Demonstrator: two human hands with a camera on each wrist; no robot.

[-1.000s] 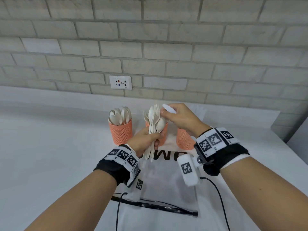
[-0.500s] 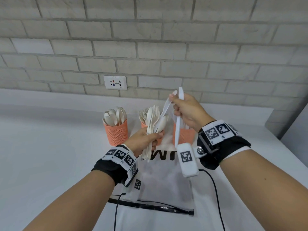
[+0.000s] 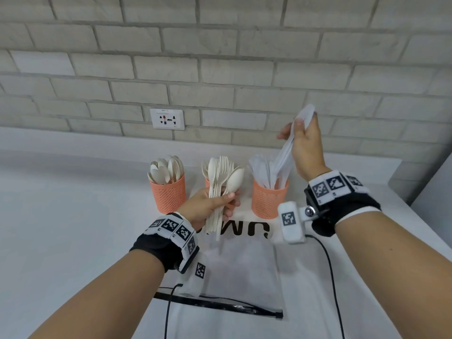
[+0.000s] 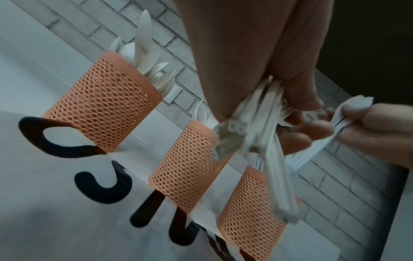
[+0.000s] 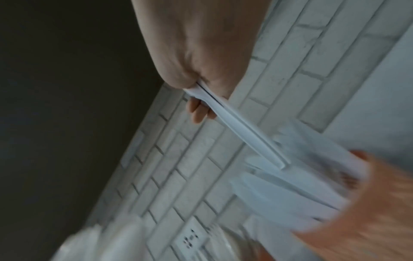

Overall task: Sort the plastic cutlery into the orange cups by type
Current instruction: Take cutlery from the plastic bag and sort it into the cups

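Note:
Three orange mesh cups stand in a row near the wall. The left cup (image 3: 168,194) (image 4: 101,113) holds spoons. The middle cup (image 4: 183,164) is mostly hidden in the head view behind my left hand (image 3: 215,204), which grips a bundle of cream forks and spoons (image 3: 221,182) (image 4: 263,141) upright. The right cup (image 3: 267,199) (image 4: 250,208) holds white knives. My right hand (image 3: 304,140) (image 5: 201,91) pinches two white knives (image 3: 285,152) (image 5: 241,127) by their handles, blades angled down into the right cup.
A clear zip bag with black lettering (image 3: 244,265) lies flat on the white counter (image 3: 73,228) in front of the cups. A wall socket (image 3: 167,119) sits in the brick wall behind. The counter ends at right near a grey panel (image 3: 433,187).
My right hand pulled two knives out of the bundle, carried them right and up, and now holds them over the right cup. My left hand kept its bundle steady.

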